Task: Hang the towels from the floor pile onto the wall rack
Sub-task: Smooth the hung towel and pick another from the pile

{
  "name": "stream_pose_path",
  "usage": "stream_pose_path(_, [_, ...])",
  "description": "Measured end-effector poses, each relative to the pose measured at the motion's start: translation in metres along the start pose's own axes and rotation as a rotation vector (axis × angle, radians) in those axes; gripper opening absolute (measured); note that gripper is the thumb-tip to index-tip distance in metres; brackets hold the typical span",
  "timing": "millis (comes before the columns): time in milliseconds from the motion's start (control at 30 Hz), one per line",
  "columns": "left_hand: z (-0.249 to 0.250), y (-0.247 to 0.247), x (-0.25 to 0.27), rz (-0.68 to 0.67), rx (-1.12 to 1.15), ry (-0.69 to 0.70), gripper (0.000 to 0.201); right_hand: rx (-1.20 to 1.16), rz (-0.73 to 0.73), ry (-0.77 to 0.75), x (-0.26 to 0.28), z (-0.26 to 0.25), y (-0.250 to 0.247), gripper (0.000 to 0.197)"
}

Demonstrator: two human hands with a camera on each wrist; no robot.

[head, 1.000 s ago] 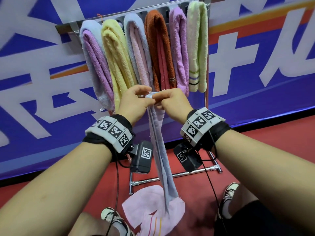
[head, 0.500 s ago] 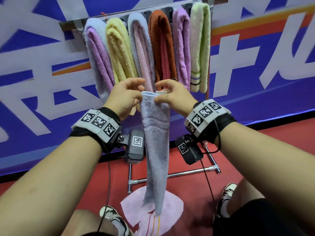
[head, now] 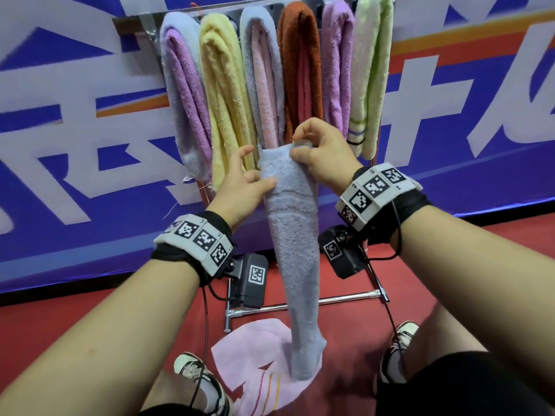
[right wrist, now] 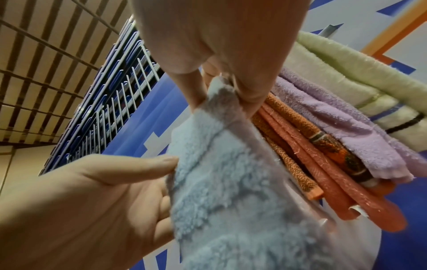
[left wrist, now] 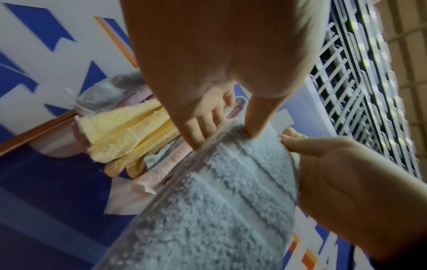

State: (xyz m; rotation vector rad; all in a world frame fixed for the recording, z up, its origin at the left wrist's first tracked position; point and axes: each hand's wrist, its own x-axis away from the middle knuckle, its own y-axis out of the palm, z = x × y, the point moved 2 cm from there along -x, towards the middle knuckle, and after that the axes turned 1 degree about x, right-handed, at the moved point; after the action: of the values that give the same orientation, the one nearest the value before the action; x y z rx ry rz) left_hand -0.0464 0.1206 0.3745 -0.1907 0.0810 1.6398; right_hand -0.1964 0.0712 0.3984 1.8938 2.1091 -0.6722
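You hold the pale blue towel (head: 292, 235) in front of the rack (head: 135, 21), its lower end on the pink towel (head: 255, 349) left on the floor. Your right hand (head: 322, 154) pinches its top corner; your left hand (head: 240, 187) grips its left edge, thumb pressed on the pile. Six bundles already hang; two towels remain. Half a second ago your left hand pinched the top edge; it now sits lower.
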Motion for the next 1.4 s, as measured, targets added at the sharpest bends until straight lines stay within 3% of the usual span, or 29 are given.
stream_pose_path(167, [0.005, 0.008, 0.003, 0.003, -0.255, 0.262, 0.047, -0.017, 0.056, 0.048, -0.006, 0.010, -0.005, 0.035])
stream_pose_path(267, [0.007, 0.013, 0.004, -0.057, -0.375, 0.322, 0.042, -0.033, 0.079, 0.063, -0.009, 0.011, -0.006, 0.036])
stream_pose_path(433, [0.011, 0.011, -0.002, -0.062, -0.394, 0.236, 0.036, -0.042, 0.104, 0.070, -0.009, 0.010, -0.004, 0.035])
stream_pose_path(667, [0.014, 0.008, -0.008, 0.006, -0.171, 0.077, 0.042, -0.160, 0.062, 0.102, -0.007, 0.006, 0.000, 0.032])
stream_pose_path(900, [0.013, 0.001, -0.010, 0.059, -0.140, 0.041, 0.041, -0.275, -0.114, 0.156, 0.004, 0.011, 0.001, 0.027])
stream_pose_path(1033, [0.016, 0.001, -0.012, 0.082, -0.072, 0.013, 0.041, -0.351, -0.237, 0.263, 0.013, 0.016, 0.001, 0.028])
stream_pose_path(1400, [0.014, 0.006, -0.023, 0.045, 0.065, -0.050, 0.038, -0.158, -0.459, 0.339, 0.037, 0.035, -0.005, 0.031])
